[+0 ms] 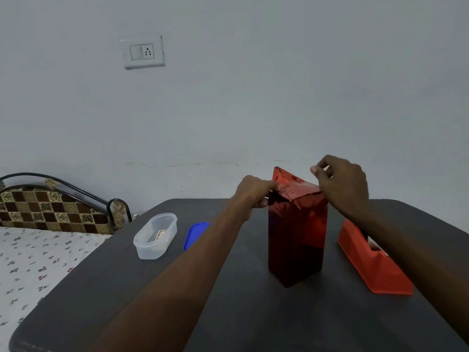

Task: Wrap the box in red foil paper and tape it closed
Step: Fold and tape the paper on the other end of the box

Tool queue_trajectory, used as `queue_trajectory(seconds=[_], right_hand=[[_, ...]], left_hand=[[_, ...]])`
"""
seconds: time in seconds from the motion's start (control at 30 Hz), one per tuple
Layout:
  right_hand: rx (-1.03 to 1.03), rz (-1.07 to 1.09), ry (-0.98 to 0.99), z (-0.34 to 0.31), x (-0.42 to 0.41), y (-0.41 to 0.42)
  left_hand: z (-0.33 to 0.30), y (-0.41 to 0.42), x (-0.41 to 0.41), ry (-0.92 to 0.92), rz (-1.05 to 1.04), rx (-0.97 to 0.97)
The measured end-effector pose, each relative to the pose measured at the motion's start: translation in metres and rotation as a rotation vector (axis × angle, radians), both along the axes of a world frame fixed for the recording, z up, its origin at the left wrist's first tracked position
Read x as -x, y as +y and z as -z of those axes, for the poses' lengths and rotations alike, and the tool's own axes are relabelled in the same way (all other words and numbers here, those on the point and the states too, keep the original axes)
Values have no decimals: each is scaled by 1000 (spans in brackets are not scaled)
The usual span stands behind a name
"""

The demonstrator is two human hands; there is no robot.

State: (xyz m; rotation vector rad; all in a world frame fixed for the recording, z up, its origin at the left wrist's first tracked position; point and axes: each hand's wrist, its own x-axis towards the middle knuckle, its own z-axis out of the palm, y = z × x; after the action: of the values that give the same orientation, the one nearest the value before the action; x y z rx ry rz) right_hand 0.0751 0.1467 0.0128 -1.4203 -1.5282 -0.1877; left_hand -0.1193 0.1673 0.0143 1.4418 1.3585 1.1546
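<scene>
I see the foil-wrapped box [297, 232] standing upright between both hands, left hand [253, 193] pinching the red foil paper [291, 185] at its top edge, right hand [342, 184] curled over the opposite top corner, tape dispenser [373, 265] just below the right forearm.

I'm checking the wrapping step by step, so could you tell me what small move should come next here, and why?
Probably fold the raised foil flap down flat onto the top of the box. The box stands upright with its sides already covered, both hands, left hand and right hand, pinch the foil at the top, and that flap sticks up, not yet closed. The tape dispenser waits beside it.
</scene>
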Motion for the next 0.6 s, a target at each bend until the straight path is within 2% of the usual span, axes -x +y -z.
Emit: queue_trajectory(seconds=[0.07,0.2,0.37,0.47,0.5,0.6], right_hand=[[26,-98,-66,4,13,-16],[48,-171,-155,25,21,-35],[85,-291,-135,39,18,-37],[76,-236,-126,47,21,-33],[65,-197,-125,48,22,-32],[43,-141,-81,52,26,-27]], left_hand=[[3,-2,-2,65,-17,-77],[-1,-9,-8,316,-61,-263],[-11,-30,-11,139,99,-224],[-7,-33,-10,171,45,-303],[-6,-32,-8,263,-23,-376],[-2,-26,1,800,-163,-577]])
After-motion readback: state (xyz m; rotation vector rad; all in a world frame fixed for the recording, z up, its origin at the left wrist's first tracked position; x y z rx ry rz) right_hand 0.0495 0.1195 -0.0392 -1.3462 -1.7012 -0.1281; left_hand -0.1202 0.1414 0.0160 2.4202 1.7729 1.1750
